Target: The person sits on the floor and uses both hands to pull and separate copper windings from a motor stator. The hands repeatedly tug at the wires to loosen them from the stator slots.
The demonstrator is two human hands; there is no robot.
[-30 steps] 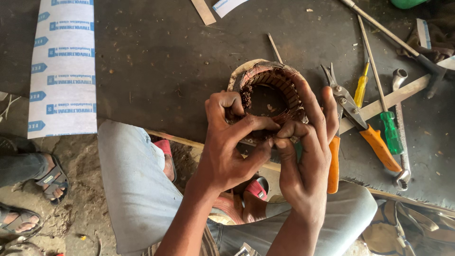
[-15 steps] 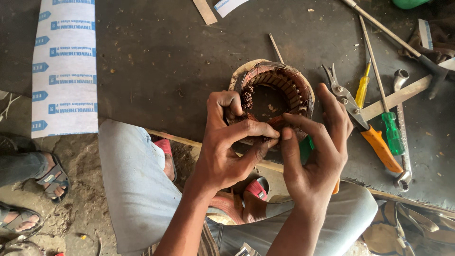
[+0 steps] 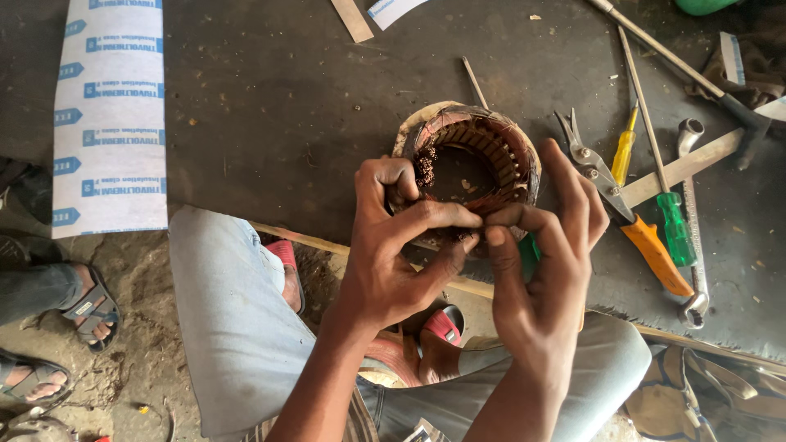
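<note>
A round motor stator [image 3: 479,155] with copper windings stands on the dark work board [image 3: 270,123], its open bore facing up. My left hand [image 3: 393,245] clasps its near left rim, thumb and fingers curled over the winding. Beside it, my right hand [image 3: 544,262] pinches the near edge of the winding between thumb and forefinger, its other fingers spread along the stator's right side. Both hands hide the near part of the stator. A green-handled tool [image 3: 529,255] shows behind my right fingers.
Snips with orange handles [image 3: 630,209], a yellow screwdriver [image 3: 624,147], a green screwdriver [image 3: 671,221], a wrench [image 3: 694,237] and a wooden strip [image 3: 688,164] lie right of the stator. A white printed sheet [image 3: 110,115] lies at left. Another person's sandalled feet [image 3: 57,327] are at lower left.
My right hand has slid down from over the stator's rim to its near edge, uncovering the bore. My left hand has kept its hold.
</note>
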